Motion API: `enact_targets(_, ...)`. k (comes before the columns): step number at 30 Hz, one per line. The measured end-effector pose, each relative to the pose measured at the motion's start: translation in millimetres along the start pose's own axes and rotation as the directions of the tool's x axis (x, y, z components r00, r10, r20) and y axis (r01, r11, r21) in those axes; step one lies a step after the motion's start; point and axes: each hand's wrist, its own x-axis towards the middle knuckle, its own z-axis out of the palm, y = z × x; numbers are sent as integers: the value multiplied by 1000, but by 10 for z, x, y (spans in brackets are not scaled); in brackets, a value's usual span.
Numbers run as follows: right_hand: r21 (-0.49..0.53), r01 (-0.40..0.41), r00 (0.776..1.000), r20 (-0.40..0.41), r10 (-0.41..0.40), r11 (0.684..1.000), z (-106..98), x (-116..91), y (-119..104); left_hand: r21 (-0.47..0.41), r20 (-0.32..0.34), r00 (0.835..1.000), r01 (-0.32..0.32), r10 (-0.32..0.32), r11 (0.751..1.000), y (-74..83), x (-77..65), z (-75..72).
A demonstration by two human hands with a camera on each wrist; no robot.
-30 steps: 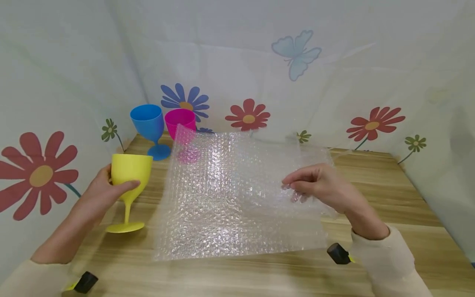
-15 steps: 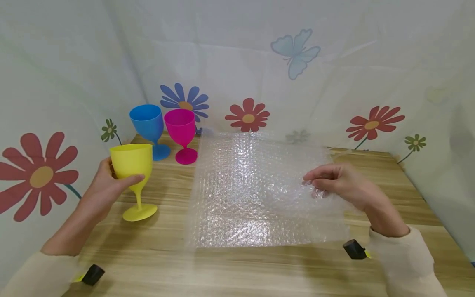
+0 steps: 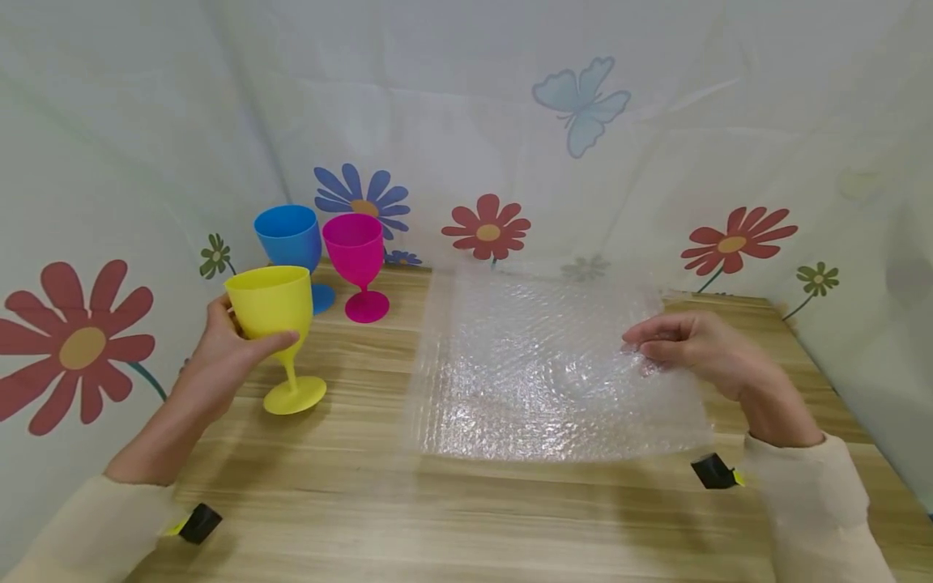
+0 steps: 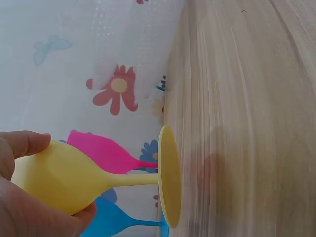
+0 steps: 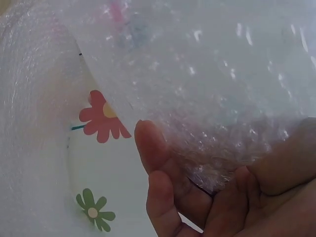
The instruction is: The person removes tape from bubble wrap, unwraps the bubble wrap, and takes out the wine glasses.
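Observation:
My left hand (image 3: 236, 348) grips a yellow goblet (image 3: 271, 301) around its bowl, thumb across the near side. In the left wrist view the goblet's round foot (image 4: 169, 177) shows a gap from the wooden table. A sheet of clear bubble wrap (image 3: 539, 372) hangs over the middle of the table, pinched at its right side between the thumb and fingers of my right hand (image 3: 700, 348). Up close in the right wrist view, the bubble wrap (image 5: 222, 74) bunches between the fingers (image 5: 153, 143).
Behind the yellow goblet stand a blue goblet (image 3: 287, 239) and a pink goblet (image 3: 355, 251), both upright near the table's back left. The wood-grain table (image 3: 466, 526) meets a white cloth backdrop (image 3: 466, 105) printed with flowers and a butterfly.
My right hand has drawn the bubble wrap to the right, off the front of the pink goblet. My left hand has raised the yellow goblet and shifted it rightward, now overlapping the blue one.

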Motion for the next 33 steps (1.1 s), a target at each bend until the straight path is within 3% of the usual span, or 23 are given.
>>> enact_targets(9, 51, -92, 996, -14, 92, 994, -178, 51, 124, -48, -56, 998, -21, 18, 999, 59, 52, 61)
enact_targets(23, 49, -141, 989, -44, 143, 989, -324, 130, 285, -102, -113, 991, -85, 73, 991, 64, 222, 149)
enact_targets(33, 61, -175, 983, -47, 178, 983, -364, 173, 366, -119, -140, 987, -93, 76, 989, 72, 366, 215)
